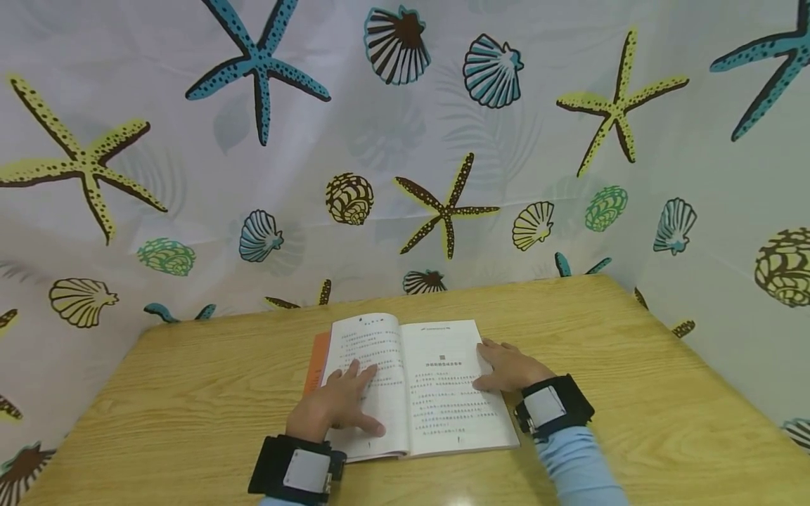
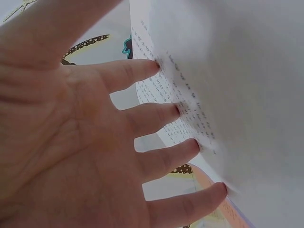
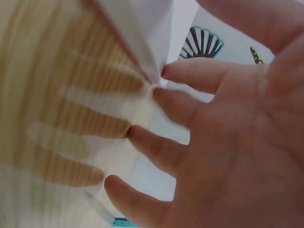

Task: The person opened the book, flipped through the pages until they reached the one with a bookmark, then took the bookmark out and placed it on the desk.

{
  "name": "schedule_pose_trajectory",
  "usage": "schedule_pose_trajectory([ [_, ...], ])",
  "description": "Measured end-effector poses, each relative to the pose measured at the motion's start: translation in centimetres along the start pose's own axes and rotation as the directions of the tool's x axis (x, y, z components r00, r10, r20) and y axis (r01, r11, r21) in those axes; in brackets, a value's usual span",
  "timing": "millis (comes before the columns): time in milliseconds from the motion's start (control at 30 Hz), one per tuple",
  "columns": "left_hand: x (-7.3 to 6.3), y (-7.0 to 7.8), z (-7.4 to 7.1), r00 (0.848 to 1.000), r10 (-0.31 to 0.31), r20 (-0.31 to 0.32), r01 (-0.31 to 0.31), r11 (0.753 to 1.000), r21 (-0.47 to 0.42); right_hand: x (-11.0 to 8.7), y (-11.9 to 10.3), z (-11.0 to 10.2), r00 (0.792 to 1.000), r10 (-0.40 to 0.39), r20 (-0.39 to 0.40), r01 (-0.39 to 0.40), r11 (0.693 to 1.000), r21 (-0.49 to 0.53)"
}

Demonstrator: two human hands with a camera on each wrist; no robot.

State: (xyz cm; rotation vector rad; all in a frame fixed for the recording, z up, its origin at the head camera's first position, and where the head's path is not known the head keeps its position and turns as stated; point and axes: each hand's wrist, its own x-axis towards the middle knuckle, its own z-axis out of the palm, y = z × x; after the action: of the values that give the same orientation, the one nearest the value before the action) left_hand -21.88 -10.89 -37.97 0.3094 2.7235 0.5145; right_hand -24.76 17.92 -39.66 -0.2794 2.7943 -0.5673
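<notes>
An open book (image 1: 436,414) with printed text lies on the wooden table, its orange cover flap (image 1: 316,362) sticking out at the left. On the left page my left hand (image 1: 338,402) rests with fingers spread; in the left wrist view its fingertips touch the printed page (image 2: 190,102). My right hand (image 1: 512,367) lies across the right page's outer edge. In the right wrist view some fingertips meet the book's edge (image 3: 151,76), while others touch the shiny tabletop (image 3: 57,142). Neither hand grips anything.
The wooden table (image 1: 209,393) reaches back to a white cloth (image 1: 380,140) printed with starfish and shells, which hangs behind it and along the right side. Each wrist wears a black strap (image 1: 553,406) with a metal plate.
</notes>
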Motion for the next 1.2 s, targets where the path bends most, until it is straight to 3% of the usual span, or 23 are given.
schedule_pose_trajectory([
  [400,0.0,-0.1,0.2,1.000,-0.005,-0.009,0.005,1.000,-0.013,0.1,-0.2,0.0,0.997,0.067,-0.025,-0.067,0.998,0.004],
  [633,0.0,-0.1,0.1,1.000,0.003,-0.006,-0.003,1.000,-0.003,0.1,-1.1,-0.1,0.990,0.073,-0.124,-0.079,0.996,-0.044],
  [733,0.0,-0.1,0.0,1.000,0.010,0.002,-0.010,1.000,0.001,0.2,-0.9,-0.2,0.974,0.012,-0.226,-0.013,1.000,-0.004],
  [833,-0.1,-0.1,-0.1,1.000,0.014,0.005,-0.014,1.000,0.001,0.3,-0.4,-0.3,0.939,-0.082,-0.333,0.104,0.994,0.047],
  [967,-0.2,-0.1,-0.2,1.000,0.018,0.006,-0.018,1.000,0.001,0.3,0.3,-0.5,0.905,-0.187,-0.383,0.224,0.973,0.055],
  [1033,-0.2,-0.1,-0.2,1.000,0.018,0.006,-0.018,1.000,0.000,0.3,0.6,-0.6,0.905,-0.217,-0.367,0.263,0.962,0.078],
  [1100,-0.3,-0.1,-0.2,1.000,0.017,0.008,-0.017,1.000,-0.003,0.2,1.0,-0.8,0.919,-0.226,-0.322,0.284,0.947,0.147],
  [1200,-0.3,0.0,-0.3,1.000,0.017,0.009,-0.017,1.000,-0.005,-0.1,1.4,-1.4,0.943,-0.256,-0.211,0.315,0.890,0.330],
])
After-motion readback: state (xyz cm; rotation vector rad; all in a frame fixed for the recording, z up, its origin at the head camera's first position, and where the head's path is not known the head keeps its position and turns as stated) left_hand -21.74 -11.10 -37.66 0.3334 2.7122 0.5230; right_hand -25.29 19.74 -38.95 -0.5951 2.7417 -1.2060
